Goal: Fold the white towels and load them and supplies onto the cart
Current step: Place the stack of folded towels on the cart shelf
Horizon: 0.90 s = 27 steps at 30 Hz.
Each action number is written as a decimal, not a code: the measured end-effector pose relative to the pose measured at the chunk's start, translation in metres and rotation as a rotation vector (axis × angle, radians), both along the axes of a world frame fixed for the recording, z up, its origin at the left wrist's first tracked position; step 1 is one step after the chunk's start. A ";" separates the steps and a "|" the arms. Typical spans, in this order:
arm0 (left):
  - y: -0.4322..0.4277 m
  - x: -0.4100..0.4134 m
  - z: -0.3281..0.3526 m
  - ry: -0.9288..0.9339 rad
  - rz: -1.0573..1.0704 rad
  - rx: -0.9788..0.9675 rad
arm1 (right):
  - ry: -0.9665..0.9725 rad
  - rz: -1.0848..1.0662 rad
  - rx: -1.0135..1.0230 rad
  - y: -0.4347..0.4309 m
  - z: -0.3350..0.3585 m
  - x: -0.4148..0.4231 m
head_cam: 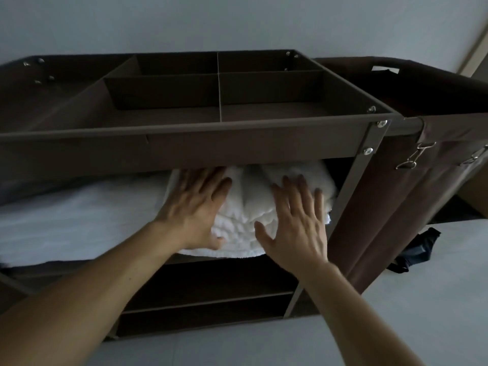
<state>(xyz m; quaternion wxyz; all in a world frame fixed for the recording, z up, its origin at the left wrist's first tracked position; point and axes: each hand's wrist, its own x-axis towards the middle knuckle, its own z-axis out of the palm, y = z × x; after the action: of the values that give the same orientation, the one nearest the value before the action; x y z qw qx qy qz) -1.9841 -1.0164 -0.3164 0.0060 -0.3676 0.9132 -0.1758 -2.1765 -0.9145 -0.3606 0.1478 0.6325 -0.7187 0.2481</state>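
My left hand [195, 204] lies flat on the left side of the folded white towel [245, 207], fingers straight and spread, and the fingertips reach up to the underside of the tray above. My thumb sits low, by the towel's front bottom edge. My right hand [295, 223] is just as open, palm pressed to the towel's right front, holding nothing.

The towel sits at the right end of the cart [184, 133]'s upper shelf, bulging a little past the shelf's front edge. Its top fills the gap under the divided tray [163, 101], so there is hardly any room overhead. Its right side is close against the slanted metal post [361, 165], with only a narrow dark slot behind it.

To the left, flat white linen [79, 212] covers the rest of the same shelf and touches the towel, with more clearance above it. Below, the two lower shelves [206, 299] show dark open fronts. Right of the post hangs the brown bag [396, 194] with metal clips [414, 157] near its top edge, and beyond it is pale floor [435, 299].
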 end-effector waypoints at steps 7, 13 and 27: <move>-0.013 0.041 -0.064 0.060 0.083 0.125 | 0.104 -0.060 0.279 -0.023 -0.026 -0.036; -0.006 0.053 -0.080 0.064 -0.025 -0.054 | 0.104 -0.046 0.224 -0.012 -0.045 -0.039; -0.012 0.027 -0.066 0.417 0.054 -0.046 | 0.425 -0.164 -0.025 -0.034 -0.046 -0.051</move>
<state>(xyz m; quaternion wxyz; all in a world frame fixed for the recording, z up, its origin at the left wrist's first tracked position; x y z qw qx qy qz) -1.9571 -1.0280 -0.3828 -0.1866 -0.4205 0.8802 -0.1164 -2.2275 -0.9483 -0.4067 0.3235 0.6080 -0.7174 0.1052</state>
